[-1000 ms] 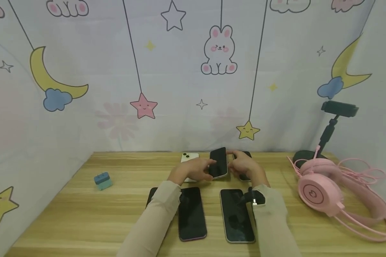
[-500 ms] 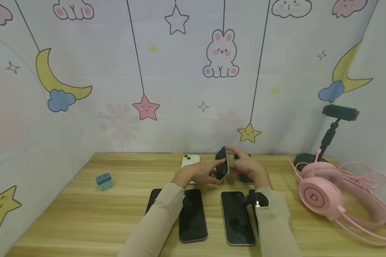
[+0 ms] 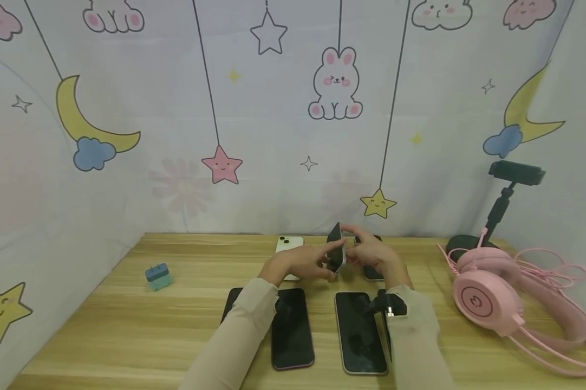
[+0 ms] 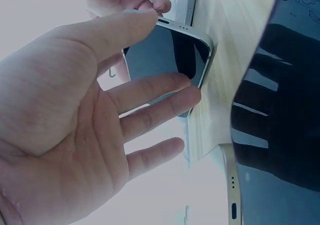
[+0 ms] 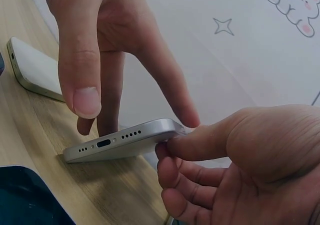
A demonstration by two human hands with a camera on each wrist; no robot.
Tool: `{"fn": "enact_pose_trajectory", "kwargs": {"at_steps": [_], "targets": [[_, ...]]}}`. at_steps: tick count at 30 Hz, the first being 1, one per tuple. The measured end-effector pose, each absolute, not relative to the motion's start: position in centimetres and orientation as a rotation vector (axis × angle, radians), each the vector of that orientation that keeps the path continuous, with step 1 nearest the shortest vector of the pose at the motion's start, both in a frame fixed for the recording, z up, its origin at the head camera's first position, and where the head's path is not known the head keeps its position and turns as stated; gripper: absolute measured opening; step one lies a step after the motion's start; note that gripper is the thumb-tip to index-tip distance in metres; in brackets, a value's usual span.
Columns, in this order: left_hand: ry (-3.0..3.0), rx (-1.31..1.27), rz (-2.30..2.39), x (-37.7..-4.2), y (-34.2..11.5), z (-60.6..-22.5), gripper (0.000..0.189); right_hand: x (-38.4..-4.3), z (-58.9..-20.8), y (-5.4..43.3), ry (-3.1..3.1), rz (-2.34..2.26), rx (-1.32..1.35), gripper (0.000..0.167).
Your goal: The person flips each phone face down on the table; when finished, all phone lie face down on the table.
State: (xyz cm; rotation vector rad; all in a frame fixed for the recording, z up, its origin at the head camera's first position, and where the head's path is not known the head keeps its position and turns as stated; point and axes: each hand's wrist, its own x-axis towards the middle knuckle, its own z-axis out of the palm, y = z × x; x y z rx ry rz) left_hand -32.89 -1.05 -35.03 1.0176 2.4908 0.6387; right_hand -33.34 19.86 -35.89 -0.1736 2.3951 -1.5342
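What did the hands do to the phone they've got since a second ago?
The held phone turned: its screen swung toward the person's left, so the head view now sees it nearly edge-on. The left hand reached farther right across the screen. The right hand stayed at its right side. The pink headphones, blue block and white phone stayed put.
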Motion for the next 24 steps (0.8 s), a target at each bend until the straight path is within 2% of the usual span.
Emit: {"fn": "enact_pose_trajectory", "kwargs": {"at_steps": [14, 24], "targets": [[2.452, 1.071, 0.679, -33.14, -1.12, -35.15, 0.079, -33.3, -36.07, 19.72, 2.407, -1.485, -0.213, 0.059], [2.449, 1.048, 0.748, -33.3, -1.48, -34.92, 0.071, -33.31, -36.21, 19.25, 2.386, -1.454, -0.245, 0.057]]}}
